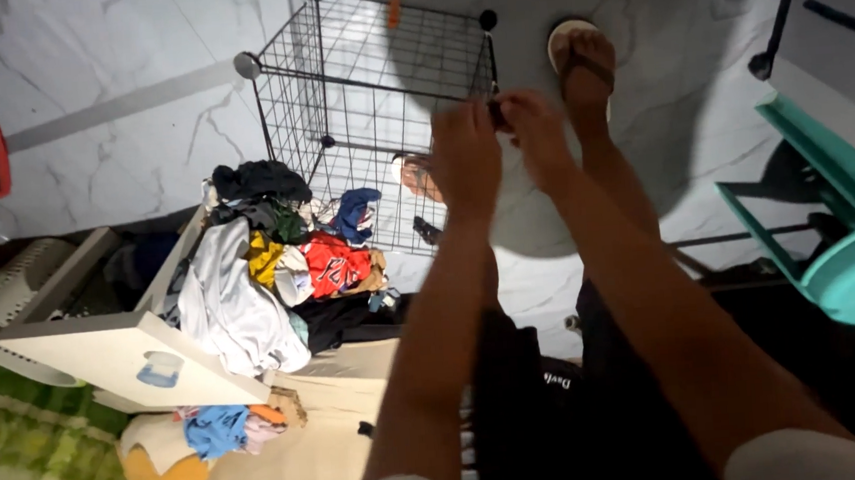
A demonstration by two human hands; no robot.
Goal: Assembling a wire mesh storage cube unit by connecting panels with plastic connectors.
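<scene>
Both forearms reaching forward, left hand (465,155) and right hand (534,127) pinching together on the near top corner of a black wire-grid cube (376,83), heaped clothes (269,261) left of the hands, teal plastic chair (838,231) to their right.

**Wire grid cube standing open on the marble floor**

The black wire grid cube (379,123) is standing upright on the white marble floor, its top open and its thin mesh panels letting the tiles show through. Round black connectors are joining the panels at the upper corners (three are showing clearly). The near right corner is sitting under the fingertips of both hands, so that joint is partly hidden. A small orange clip is hanging on the far top rail.
</scene>
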